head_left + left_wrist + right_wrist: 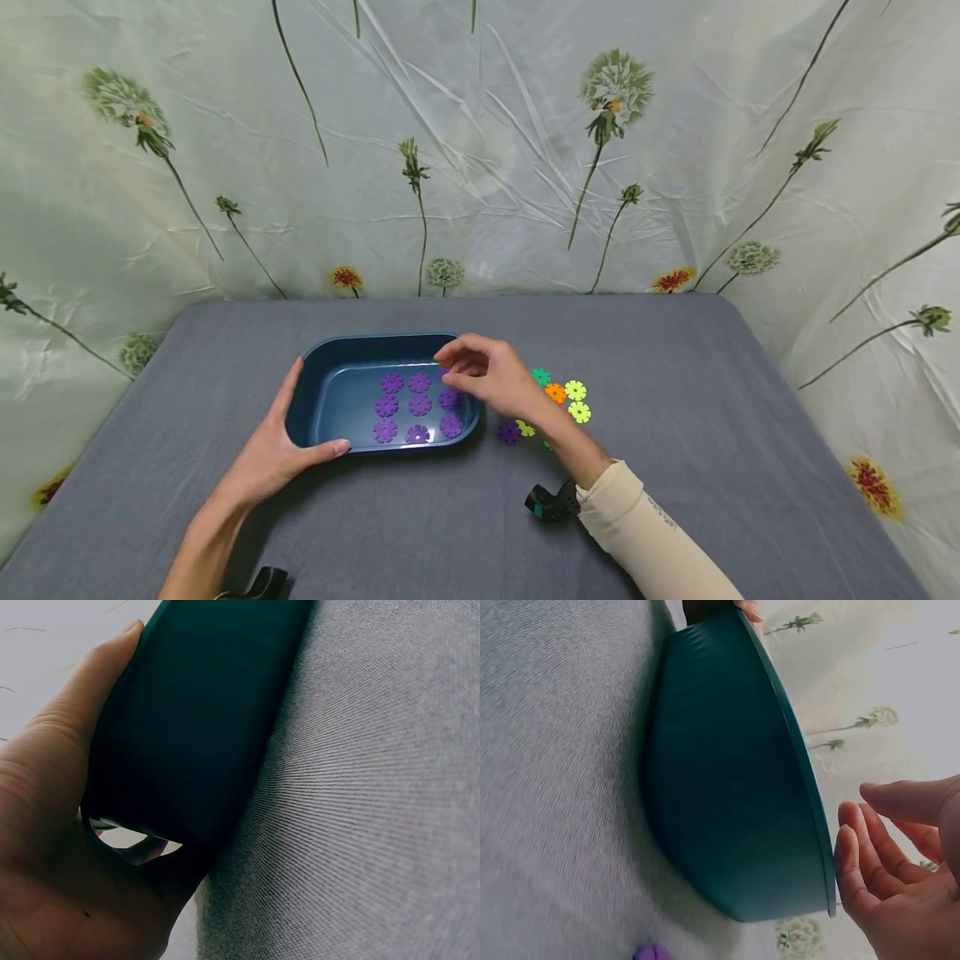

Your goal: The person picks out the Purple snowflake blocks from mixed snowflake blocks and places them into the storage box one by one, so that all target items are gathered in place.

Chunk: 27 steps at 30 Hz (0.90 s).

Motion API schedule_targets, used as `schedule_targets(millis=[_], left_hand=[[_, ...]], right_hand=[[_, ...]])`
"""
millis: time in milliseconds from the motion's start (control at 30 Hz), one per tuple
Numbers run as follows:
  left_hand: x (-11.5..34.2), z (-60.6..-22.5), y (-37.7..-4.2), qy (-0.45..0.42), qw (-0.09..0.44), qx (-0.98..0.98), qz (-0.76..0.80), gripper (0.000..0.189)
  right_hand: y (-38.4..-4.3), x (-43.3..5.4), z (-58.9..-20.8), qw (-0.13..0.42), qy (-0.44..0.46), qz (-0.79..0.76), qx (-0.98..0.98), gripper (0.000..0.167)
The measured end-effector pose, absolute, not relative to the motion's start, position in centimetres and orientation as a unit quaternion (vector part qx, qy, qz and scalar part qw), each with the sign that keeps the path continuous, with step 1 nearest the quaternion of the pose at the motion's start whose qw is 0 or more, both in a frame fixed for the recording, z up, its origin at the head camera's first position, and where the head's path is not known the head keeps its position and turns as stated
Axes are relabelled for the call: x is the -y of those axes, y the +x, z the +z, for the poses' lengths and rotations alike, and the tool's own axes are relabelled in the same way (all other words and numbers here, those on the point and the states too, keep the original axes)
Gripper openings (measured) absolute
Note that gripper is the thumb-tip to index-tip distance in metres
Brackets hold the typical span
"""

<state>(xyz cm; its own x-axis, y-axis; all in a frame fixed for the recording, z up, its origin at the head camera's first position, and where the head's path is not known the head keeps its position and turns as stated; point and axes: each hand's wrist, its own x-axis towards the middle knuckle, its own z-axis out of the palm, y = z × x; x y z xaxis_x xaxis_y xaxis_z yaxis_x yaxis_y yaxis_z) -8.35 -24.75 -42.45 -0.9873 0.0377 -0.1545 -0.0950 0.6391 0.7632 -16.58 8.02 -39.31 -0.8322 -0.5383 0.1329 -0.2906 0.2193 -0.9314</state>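
Observation:
A blue rectangular tray (324,408) with rounded corners sits on the cloth-covered table. Inside it, toward the right, several purple notched flower-shaped discs (419,405) lie flat in rough rows. My left hand (273,446) grips the tray's left end, its thumb on the near rim and its fingers around the left side; the left wrist view shows the tray's outer wall (195,712) in that grasp. Over the tray's right end is my right hand (491,375), fingers loosely bent. In the right wrist view, its thumb and fingertips (868,789) are apart, with nothing visible between them.
Right of the tray, partly behind my right forearm, lies a loose group of flower discs: yellow (579,412), orange (555,392), green (541,377) and purple (509,432). A grey cloth (712,467) covers the table. Behind it hangs a flower-printed curtain (495,167).

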Motion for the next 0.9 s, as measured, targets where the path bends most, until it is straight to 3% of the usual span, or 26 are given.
schedule_targets(millis=[900], left_hand=[[24.9, -42.6, -8.5, -0.017, 0.082, -0.899, 0.431, 0.135]], right_hand=[[-15.4, -14.5, -41.0, 0.079, -0.231, -0.546, -0.801, 0.027]])
